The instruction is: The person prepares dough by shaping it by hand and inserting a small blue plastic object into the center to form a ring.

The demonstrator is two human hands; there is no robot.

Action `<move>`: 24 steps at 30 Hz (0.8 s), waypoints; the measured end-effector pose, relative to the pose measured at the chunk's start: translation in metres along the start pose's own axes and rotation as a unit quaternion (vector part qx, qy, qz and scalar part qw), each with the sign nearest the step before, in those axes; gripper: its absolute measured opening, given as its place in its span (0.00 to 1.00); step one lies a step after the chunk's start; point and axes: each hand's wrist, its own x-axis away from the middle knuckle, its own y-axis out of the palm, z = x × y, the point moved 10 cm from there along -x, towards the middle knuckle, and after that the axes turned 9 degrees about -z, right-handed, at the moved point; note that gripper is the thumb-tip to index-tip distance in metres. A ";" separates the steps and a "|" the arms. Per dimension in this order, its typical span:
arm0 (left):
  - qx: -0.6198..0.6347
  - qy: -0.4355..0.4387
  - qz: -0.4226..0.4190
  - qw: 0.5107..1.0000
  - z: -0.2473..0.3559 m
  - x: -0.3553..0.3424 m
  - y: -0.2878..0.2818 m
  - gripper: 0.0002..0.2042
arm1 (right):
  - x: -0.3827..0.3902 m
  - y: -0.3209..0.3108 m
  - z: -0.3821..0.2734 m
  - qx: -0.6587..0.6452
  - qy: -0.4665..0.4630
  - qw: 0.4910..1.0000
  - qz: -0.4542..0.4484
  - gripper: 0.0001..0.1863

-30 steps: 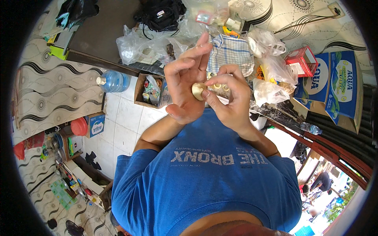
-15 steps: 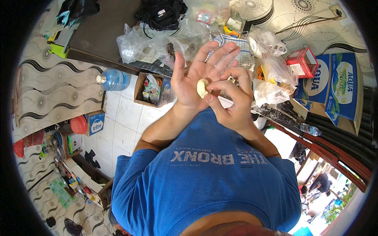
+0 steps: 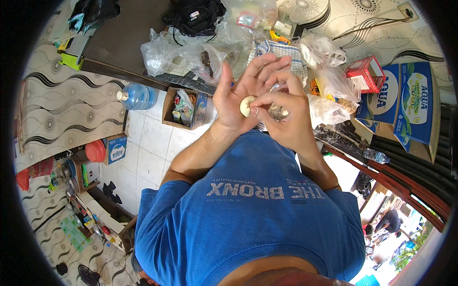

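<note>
A small pale-yellow lump of what looks like dough rests against the palm of my left hand. That palm faces up with its thumb and fingers stretched out, partly hidden behind the other hand. My right hand pinches the edge of the lump between thumb and forefinger, its other fingers curled above. The lump is rounded and slightly curved. Both hands are held up in front of my blue shirt, next to the cluttered counter.
The counter carries clear plastic bags, a black bag, a checked cloth and a red box. Blue cartons stand at right. Below the counter are an open carton and a large water bottle.
The lump has turned and looks rounder and more curled. My left fingers have bent a little toward the right, and my right hand has shifted slightly, still pinching the lump.
</note>
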 end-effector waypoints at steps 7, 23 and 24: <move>-0.117 0.076 -0.009 0.990 0.014 0.000 0.003 0.43 | 0.007 -0.008 -0.009 0.079 0.010 0.996 0.050 0.10; -0.192 0.160 -0.013 0.968 0.029 0.010 0.003 0.42 | 0.007 0.007 0.011 -0.027 0.020 0.998 0.045 0.06; -0.192 0.165 -0.013 0.967 0.029 0.010 0.003 0.42 | 0.009 0.006 0.007 -0.003 0.022 0.999 0.049 0.06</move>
